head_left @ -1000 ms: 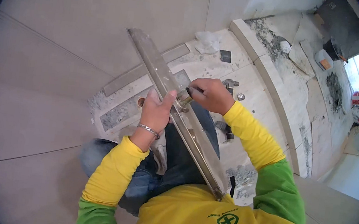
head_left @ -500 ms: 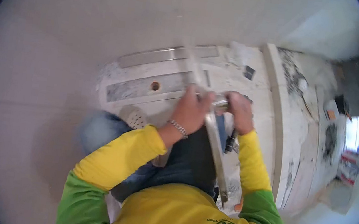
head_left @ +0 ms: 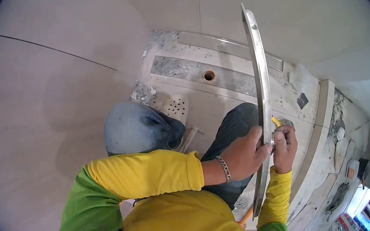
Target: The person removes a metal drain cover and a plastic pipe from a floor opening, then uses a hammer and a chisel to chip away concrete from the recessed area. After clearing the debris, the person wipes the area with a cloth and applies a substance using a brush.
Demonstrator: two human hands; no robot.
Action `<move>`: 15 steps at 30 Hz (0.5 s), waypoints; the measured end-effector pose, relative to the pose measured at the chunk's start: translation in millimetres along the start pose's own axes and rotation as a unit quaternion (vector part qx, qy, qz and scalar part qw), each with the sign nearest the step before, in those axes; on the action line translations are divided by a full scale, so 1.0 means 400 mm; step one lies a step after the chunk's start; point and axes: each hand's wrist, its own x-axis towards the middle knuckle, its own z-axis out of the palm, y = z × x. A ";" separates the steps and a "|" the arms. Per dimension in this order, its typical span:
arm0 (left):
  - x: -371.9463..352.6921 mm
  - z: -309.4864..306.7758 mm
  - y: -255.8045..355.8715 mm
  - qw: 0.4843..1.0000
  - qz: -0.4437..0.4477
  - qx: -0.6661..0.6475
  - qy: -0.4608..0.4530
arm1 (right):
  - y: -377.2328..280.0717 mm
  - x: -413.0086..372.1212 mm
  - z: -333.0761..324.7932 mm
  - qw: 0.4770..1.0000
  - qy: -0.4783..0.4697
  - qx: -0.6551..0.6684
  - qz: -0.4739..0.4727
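A long, narrow stainless steel linear drain channel stands on edge, tilted, in front of my right knee. Wearing a chain bracelet, my left hand is closed around it below its middle, thumb near the edge. On the other side, my right hand pinches the short round outlet that sticks out of the channel. Beyond my knees lies a grey recess in the floor with a round drain hole. A second long metal strip rests along the wall base.
A white shoe with holes is beside my bent left knee. A dark square piece lies on the floor. A raised curb runs along the right, with rubble and boards past it. An orange cord lies near my right side.
Both hands and the channel have shifted right and closer to my body. The channel now stands more edge-on to me. My view has swung left, so the recess sits further right.
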 end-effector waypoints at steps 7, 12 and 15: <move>-0.083 -0.044 0.065 0.990 -0.005 0.118 -0.080 | 0.101 0.015 -0.031 0.990 0.100 -0.099 -0.030; -0.135 -0.079 0.115 0.993 0.066 0.036 -0.087 | 0.334 -0.039 -0.059 0.947 0.167 -0.262 0.081; -0.141 -0.097 0.129 0.988 0.113 0.052 -0.094 | 0.378 -0.084 -0.004 0.904 0.159 -0.363 0.161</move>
